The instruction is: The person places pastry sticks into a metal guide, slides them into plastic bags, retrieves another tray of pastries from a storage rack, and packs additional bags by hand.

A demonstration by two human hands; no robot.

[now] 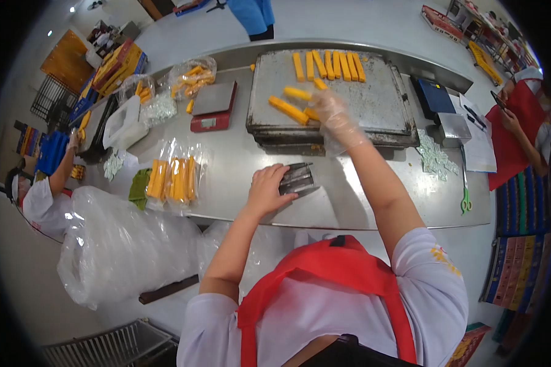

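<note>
My bare left hand (267,188) grips the near side of a small metal trough with ridges (297,178), which lies on the steel table; thumb and fingers are at its edges. In a clear plastic glove, my right hand (333,116) is over the upturned baking tray (373,101), closed around yellow sticks of food (297,93); motion blurs its fingers, so how many it holds cannot be told. Another yellow stick (288,110) lies on the tray just left of the glove. Several more sticks (344,66) are lined up along the tray's far edge.
Left of the trough are clear bags packed with yellow sticks (180,177), a green cloth (139,188) and a red scale (214,107). Small sachets (436,156) and green-handled scissors (466,199) lie at right. Co-workers stand at the left (46,205) and right (520,122).
</note>
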